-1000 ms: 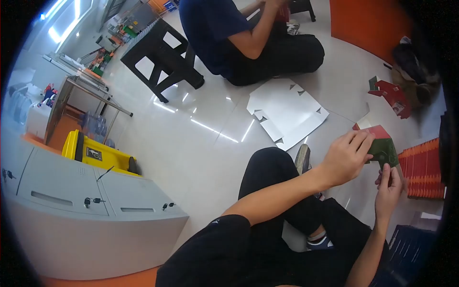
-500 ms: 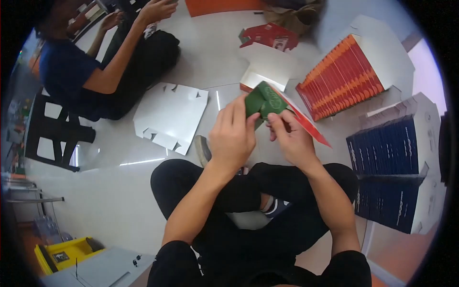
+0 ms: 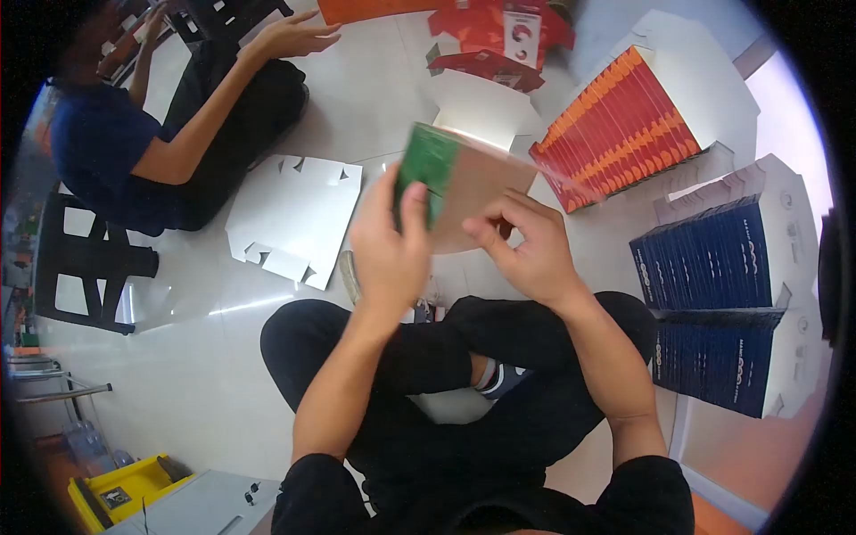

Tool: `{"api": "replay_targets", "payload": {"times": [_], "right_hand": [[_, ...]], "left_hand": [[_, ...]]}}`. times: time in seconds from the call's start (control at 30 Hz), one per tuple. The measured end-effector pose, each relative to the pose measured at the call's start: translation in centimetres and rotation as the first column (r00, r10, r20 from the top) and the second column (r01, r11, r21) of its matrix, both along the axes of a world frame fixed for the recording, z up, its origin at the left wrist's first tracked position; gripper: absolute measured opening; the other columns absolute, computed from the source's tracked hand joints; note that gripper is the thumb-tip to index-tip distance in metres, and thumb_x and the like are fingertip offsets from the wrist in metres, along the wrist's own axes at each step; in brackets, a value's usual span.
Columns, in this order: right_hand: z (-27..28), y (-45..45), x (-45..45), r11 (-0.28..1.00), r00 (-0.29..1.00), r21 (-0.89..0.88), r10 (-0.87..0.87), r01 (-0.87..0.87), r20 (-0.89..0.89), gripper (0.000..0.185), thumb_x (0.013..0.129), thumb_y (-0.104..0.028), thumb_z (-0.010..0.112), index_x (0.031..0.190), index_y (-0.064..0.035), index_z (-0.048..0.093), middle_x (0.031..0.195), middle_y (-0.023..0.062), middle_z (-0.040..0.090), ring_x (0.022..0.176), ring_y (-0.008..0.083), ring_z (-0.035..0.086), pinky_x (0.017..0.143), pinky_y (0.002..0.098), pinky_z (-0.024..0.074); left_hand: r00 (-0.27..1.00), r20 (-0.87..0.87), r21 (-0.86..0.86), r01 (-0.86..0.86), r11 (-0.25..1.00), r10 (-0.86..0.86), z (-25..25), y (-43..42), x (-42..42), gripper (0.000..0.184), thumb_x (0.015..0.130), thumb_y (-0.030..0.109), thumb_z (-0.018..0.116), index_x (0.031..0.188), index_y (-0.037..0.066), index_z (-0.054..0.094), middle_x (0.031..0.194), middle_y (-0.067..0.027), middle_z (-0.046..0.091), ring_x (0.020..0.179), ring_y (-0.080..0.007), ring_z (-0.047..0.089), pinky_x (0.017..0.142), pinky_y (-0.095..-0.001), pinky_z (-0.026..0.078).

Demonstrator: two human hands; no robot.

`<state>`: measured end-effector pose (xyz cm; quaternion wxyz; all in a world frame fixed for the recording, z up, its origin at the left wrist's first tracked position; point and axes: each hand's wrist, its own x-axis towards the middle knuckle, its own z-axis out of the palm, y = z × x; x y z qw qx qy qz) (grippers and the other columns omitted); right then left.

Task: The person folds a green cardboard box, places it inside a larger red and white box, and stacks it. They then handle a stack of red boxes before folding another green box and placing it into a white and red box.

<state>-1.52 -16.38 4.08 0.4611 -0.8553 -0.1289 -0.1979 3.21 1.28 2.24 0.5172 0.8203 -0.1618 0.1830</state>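
Note:
A small cardboard box (image 3: 430,169) with a green end and a pale brownish side is held up in front of me, smeared by motion. My left hand (image 3: 390,236) grips its green end, thumb on the near side. Over the box's brownish side is my right hand (image 3: 528,245), its fingers curled in and the thumb tip close to the forefinger. Whether anything is pinched there is too blurred to tell. Just behind the box, an open white carton flap (image 3: 486,105) stands on the floor.
Rows of red-orange boxes (image 3: 620,134) fill a carton at right, beside dark blue packs (image 3: 704,267). Red flattened cardboard (image 3: 486,40) lies beyond. A white die-cut sheet (image 3: 294,218) is on the floor. Left are a seated person (image 3: 116,152), a black stool (image 3: 89,259) and a yellow bin (image 3: 125,486).
The box has turned from its green flaps to its brownish side and shifted left. My left hand moved left with it; my right hand drew off the green flap. The other person's hand opened out.

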Motion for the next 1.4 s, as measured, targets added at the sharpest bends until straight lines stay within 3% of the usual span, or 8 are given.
{"api": "replay_targets", "payload": {"times": [0.2, 0.33, 0.63, 0.8, 1.07, 1.17, 1.3, 1.4], "right_hand": [[0.3, -1.7, 0.2, 0.905, 0.839, -0.402, 0.106, 0.142, 0.534, 0.079, 0.064, -0.045, 0.093, 0.123, -0.0047, 0.059, 0.129, 0.0166, 0.052, 0.119, 0.0363, 0.050, 0.101, 0.0497, 0.0425], [-1.8, -2.3, 1.5, 0.993, 0.904, -0.065, -0.062, 0.098, 0.423, 0.134, 0.050, -0.053, 0.098, 0.153, -0.0034, 0.027, 0.153, 0.0246, 0.022, 0.143, 0.0405, 0.025, 0.118, 0.0527, 0.0237], [-2.4, -3.7, 2.1, 0.931, 0.976, 0.307, 0.215, -0.196, -0.029, 0.129, 0.053, -0.042, 0.100, 0.158, -0.0202, 0.030, 0.156, 0.0177, 0.018, 0.144, 0.0362, 0.026, 0.112, 0.0505, 0.0373], [-5.5, 0.1, 1.0, 0.872, 0.955, 0.460, 0.260, -0.169, -0.141, 0.108, 0.065, -0.040, 0.095, 0.154, -0.0195, 0.038, 0.146, 0.0134, 0.025, 0.139, 0.0333, 0.031, 0.112, 0.0450, 0.0386], [-8.6, 1.4, 1.4, 0.674, 0.887, 0.738, 0.330, 0.018, -0.323, 0.076, 0.087, -0.044, 0.079, 0.148, -0.0148, 0.045, 0.143, 0.0142, 0.030, 0.138, 0.0331, 0.036, 0.115, 0.0439, 0.0360], [-7.3, 0.4, 2.0, 0.719, 0.925, 0.695, 0.254, 0.015, -0.283, 0.075, 0.090, -0.046, 0.075, 0.148, -0.0096, 0.045, 0.146, 0.0154, 0.033, 0.137, 0.0331, 0.038, 0.115, 0.0454, 0.0355], [-8.3, 0.5, 3.2, 0.688, 0.946, 0.720, 0.163, 0.094, -0.279, 0.077, 0.091, -0.045, 0.073, 0.149, -0.0049, 0.041, 0.149, 0.0189, 0.033, 0.142, 0.0353, 0.035, 0.115, 0.0478, 0.0353], [-10.1, -1.3, 4.6, 0.971, 0.948, 0.193, -0.076, 0.141, -0.309, 0.079, 0.090, -0.037, 0.074, 0.151, -0.0033, 0.037, 0.151, 0.0214, 0.035, 0.145, 0.0372, 0.032, 0.114, 0.0501, 0.0368]], "left_hand": [[0.865, -0.447, -0.630, -0.123, 0.767, -0.228, 2.5, 3.2, 2.5, 0.039, 0.107, 0.020, 0.048, 0.142, 0.005, 0.054, 0.109, -0.0080, 0.070, 0.094, -0.0170, 0.071, 0.078, -0.0349, 0.058], [0.782, -0.508, -0.650, -0.074, 0.756, -0.361, 2.7, 4.2, 2.6, 0.042, 0.105, 0.019, 0.046, 0.144, 0.005, 0.050, 0.114, -0.0097, 0.069, 0.099, -0.0188, 0.071, 0.081, -0.0377, 0.060], [0.689, -0.612, -0.625, -0.118, 0.772, -0.389, 2.3, 6.7, 3.6, 0.044, 0.106, 0.029, 0.041, 0.140, 0.003, 0.050, 0.131, -0.0120, 0.062, 0.114, -0.0181, 0.066, 0.091, -0.0365, 0.056], [0.666, -0.621, -0.645, -0.134, 0.753, -0.413, 2.7, 7.7, 3.9, 0.073, 0.102, 0.063, 0.036, 0.137, 0.002, 0.055, 0.114, -0.0120, 0.073, 0.104, -0.0204, 0.072, 0.091, -0.0387, 0.056], [0.635, -0.658, -0.506, 0.025, 0.862, -0.405, 1.2, 9.1, 3.3, 0.081, 0.099, 0.063, 0.049, 0.147, -0.002, 0.046, 0.128, -0.0163, 0.067, 0.120, -0.0237, 0.065, 0.103, -0.0412, 0.049], [0.709, -0.582, -0.236, 0.320, 0.918, -0.397, 2.1, 8.6, 3.1, 0.083, 0.094, 0.048, 0.069, 0.151, -0.004, 0.038, 0.130, -0.0203, 0.064, 0.120, -0.0227, 0.063, 0.106, -0.0375, 0.045], [0.797, -0.534, -0.464, 0.001, 0.886, -0.280, 1.4, 8.7, 4.8, 0.062, 0.092, 0.035, 0.075, 0.135, -0.005, 0.053, 0.120, -0.0154, 0.065, 0.109, -0.0179, 0.065, 0.099, -0.0315, 0.049], [0.902, -0.431, -0.466, -0.195, 0.863, -0.029, 2.1, 8.5, 5.2, 0.074, 0.094, 0.037, 0.074, 0.143, -0.007, 0.043, 0.125, -0.0154, 0.061, 0.111, -0.0183, 0.062, 0.100, -0.0310, 0.048]]}}
